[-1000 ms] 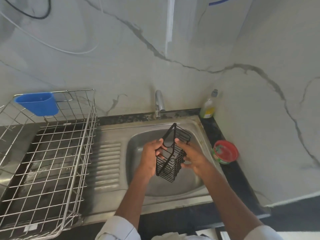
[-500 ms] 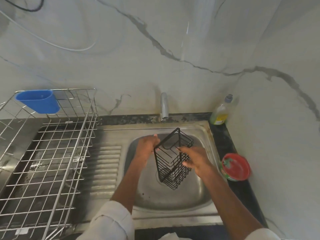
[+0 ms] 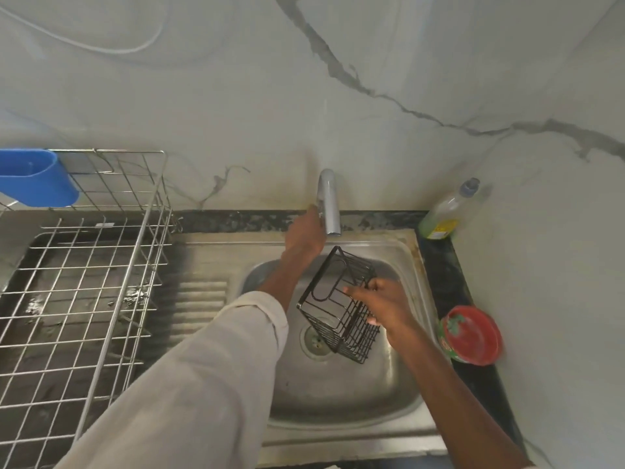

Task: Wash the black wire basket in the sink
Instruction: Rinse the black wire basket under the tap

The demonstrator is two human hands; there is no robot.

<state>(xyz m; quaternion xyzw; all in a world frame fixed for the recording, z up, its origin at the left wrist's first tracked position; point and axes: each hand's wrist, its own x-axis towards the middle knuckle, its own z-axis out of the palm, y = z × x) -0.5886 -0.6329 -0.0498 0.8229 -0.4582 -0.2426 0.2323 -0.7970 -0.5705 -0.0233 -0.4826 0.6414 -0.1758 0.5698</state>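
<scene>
The left hand (image 3: pixel 303 235) reaches up beside the tap (image 3: pixel 328 202), and its fingers are hidden behind the spout, so the grip there cannot be told. The right hand (image 3: pixel 382 303) covers part of the black wire basket (image 3: pixel 338 304); its palm side is out of sight. The blue cup (image 3: pixel 35 179) and the dish rack (image 3: pixel 84 275) are cut by the left edge of the frame. The red lid (image 3: pixel 471 335) at the right is blurred, its print unreadable.

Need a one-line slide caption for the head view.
Right hand holds the black wire basket over the sink while the left hand reaches the tap.
</scene>
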